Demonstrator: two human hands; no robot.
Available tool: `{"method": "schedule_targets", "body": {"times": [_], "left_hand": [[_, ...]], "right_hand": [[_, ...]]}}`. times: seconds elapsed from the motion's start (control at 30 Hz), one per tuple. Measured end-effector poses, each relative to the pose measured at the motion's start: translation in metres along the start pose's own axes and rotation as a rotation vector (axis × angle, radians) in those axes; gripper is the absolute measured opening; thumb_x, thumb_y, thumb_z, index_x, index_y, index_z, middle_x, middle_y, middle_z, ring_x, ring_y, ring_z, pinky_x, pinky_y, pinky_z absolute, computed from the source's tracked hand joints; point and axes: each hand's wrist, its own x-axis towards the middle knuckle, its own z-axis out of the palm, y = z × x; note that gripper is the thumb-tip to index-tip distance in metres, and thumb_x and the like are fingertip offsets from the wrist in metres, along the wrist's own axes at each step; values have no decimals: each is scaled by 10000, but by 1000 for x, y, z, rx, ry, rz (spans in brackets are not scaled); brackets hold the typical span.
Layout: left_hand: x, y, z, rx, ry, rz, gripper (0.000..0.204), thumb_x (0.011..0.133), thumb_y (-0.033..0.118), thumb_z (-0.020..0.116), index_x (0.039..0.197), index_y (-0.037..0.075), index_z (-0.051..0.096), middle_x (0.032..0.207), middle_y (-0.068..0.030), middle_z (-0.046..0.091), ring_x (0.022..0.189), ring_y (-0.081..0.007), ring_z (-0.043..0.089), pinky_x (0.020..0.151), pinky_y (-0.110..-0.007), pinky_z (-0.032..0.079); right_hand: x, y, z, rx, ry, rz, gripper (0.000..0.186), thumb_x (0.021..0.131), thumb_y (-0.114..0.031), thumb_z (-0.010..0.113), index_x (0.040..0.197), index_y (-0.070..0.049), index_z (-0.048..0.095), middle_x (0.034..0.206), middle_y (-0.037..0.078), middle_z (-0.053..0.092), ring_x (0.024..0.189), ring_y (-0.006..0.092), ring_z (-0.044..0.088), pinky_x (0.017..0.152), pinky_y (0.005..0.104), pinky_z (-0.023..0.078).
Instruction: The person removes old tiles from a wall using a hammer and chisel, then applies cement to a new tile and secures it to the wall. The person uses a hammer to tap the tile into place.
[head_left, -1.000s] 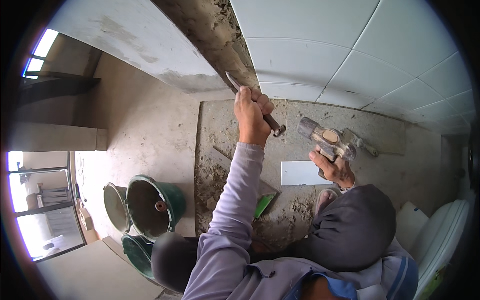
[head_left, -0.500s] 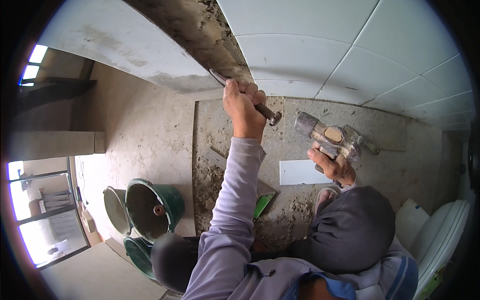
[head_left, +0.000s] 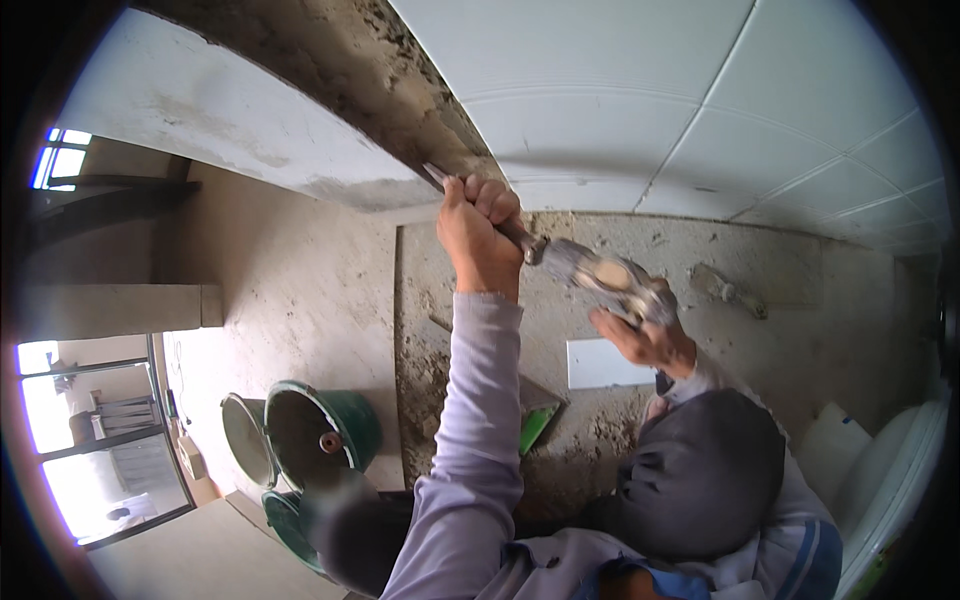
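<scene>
My left hand [head_left: 480,232] is wrapped round a metal chisel [head_left: 434,172], its tip against the rough bare strip of wall [head_left: 400,95] beside the white tiles. The butt of the chisel sticks out below my fist. Against that butt lies the face of a hammer [head_left: 605,272], slightly smeared by motion. My right hand [head_left: 655,340] grips the hammer by its handle, which is mostly hidden by the fingers.
A white tile [head_left: 606,363] lies on the dusty floor, and a trowel-like tool [head_left: 728,290] lies beyond it. Mortar rubble [head_left: 425,400] is scattered around my feet. Green buckets [head_left: 362,430] stand at the left; a white toilet [head_left: 890,490] is at the lower right.
The hammer has swung left from apart to the chisel's butt, my right hand moving with it. My left hand still grips the chisel at the wall. The view has shifted slightly.
</scene>
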Motion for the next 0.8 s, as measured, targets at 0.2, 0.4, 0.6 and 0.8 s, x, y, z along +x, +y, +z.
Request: {"method": "schedule_targets", "body": {"times": [0.2,0.4,0.6,0.8], "left_hand": [[8,1,-6,55,-10,11,263,1018,222,304,811,74,373,691,11,333,521,-77,297,424,-210,298],[-14,-15,-2,172,-9,67,246,1021,219,316,837,70,381,697,12,338,529,-69,298,422,-203,287],[-13,-10,-2,159,-25,112,252,1022,232,317,841,71,382,691,16,330,534,-63,296,431,-198,291],[-14,-9,4,106,-85,98,266,1023,234,311,811,81,363,685,19,323,538,-69,301,439,-200,297]], "right_hand": [[-14,-4,11,290,-106,298,145,687,-97,716,818,-80,655,884,85,640,637,197,600,537,344,461],[-38,-6,2,131,-43,173,217,670,-73,717,878,-85,655,885,92,639,711,233,603,676,404,415],[-16,0,-9,282,-56,154,200,671,-32,689,861,-47,625,799,99,629,576,217,602,461,323,458],[-10,3,-11,306,-10,174,186,700,-33,682,874,-66,626,784,83,635,584,224,609,493,323,485]]}}
